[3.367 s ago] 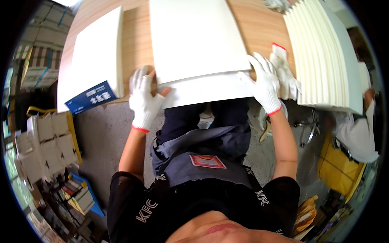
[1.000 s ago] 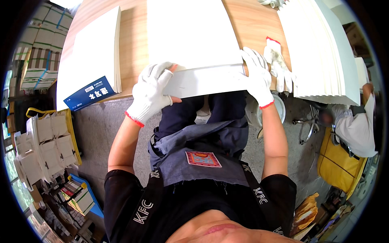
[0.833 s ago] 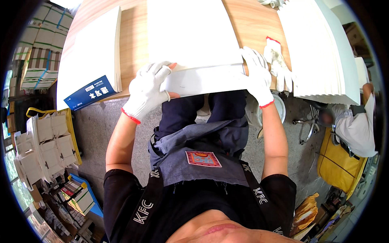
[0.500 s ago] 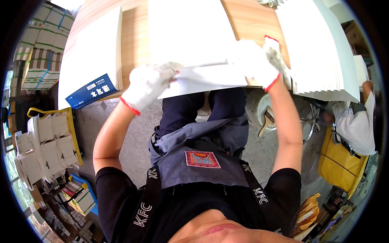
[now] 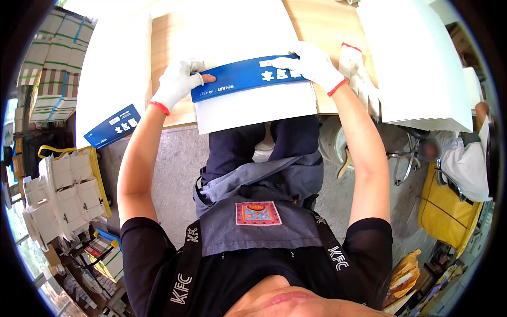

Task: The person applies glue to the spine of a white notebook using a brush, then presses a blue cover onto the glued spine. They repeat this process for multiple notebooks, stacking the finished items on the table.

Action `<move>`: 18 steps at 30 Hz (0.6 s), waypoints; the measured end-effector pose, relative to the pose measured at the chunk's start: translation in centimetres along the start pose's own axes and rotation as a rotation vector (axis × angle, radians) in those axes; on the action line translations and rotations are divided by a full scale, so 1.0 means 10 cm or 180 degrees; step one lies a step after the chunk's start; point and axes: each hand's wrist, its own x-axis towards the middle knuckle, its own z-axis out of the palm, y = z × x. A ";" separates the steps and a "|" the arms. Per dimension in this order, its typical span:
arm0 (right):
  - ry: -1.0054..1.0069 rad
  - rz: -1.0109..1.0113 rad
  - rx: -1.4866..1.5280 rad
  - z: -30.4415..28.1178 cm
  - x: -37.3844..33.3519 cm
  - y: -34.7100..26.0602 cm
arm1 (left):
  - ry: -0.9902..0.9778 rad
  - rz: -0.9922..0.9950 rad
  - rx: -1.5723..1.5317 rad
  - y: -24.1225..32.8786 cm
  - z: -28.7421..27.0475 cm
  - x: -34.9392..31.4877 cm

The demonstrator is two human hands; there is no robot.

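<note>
- Changed: the blue band (image 5: 244,78) now shows across the near part of the white stack (image 5: 240,31); folding appears underway.
- Left hand (image 5: 178,83) curls at its left end, right hand (image 5: 315,66) overlaps its right; cannot tell if either grips.

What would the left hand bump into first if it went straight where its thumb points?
Probably the blue strip: the thumb of the left hand seems right at its left end, though depth is hard to judge.
</note>
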 end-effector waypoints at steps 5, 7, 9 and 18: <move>0.0525 -0.0313 0.0158 0.18 -0.05 0.16 | -0.0254 0.0113 0.0295 0.05 -0.07 0.01; 0.0569 -0.0346 0.0300 0.24 -0.06 0.18 | -0.0122 0.0349 0.0687 0.11 -0.11 0.03; 0.0565 -0.0330 0.0397 0.21 -0.06 0.13 | -0.0366 0.0791 0.1214 0.19 -0.15 0.17; 0.1464 -0.0502 -0.0086 -0.02 -0.31 0.05 | -0.2023 0.1978 0.2980 1.23 -0.15 0.62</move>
